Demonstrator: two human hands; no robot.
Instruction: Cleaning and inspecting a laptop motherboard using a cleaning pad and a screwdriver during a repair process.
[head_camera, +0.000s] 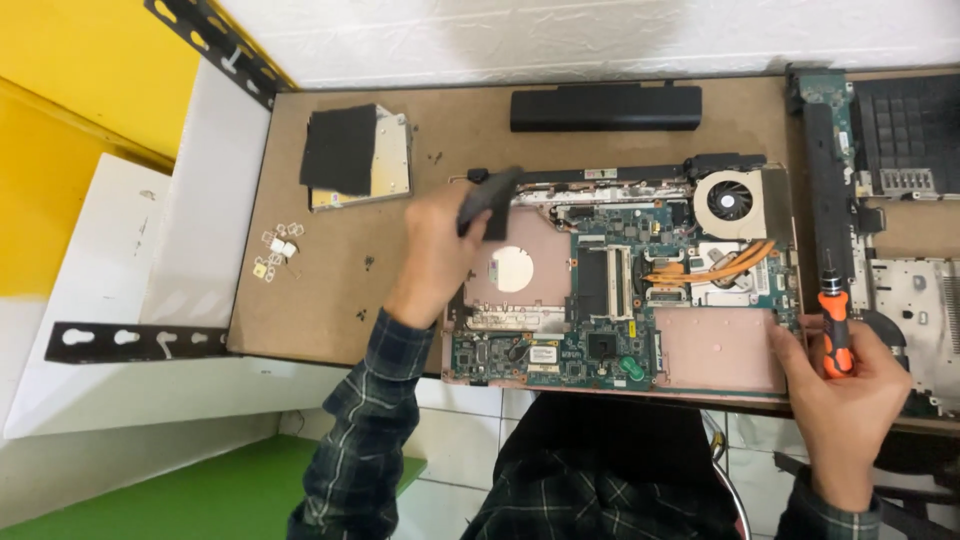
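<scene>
An opened laptop base (720, 350) lies on the brown board, its green circuit board (600, 300), round fan (730, 202) and copper heat pipes (715, 268) exposed. My left hand (437, 255) is over the base's left part and grips a dark grey, blurred part (488, 197) near the top left corner. My right hand (845, 385) rests at the base's right edge and holds an orange and black screwdriver (833, 318) pointing up.
A long black battery (605, 107) lies at the back of the brown board (330, 300). A flat drive with a black cover (357, 155) sits at the back left, small loose bits (278, 250) below it. More laptop casing parts (900, 200) lie on the right.
</scene>
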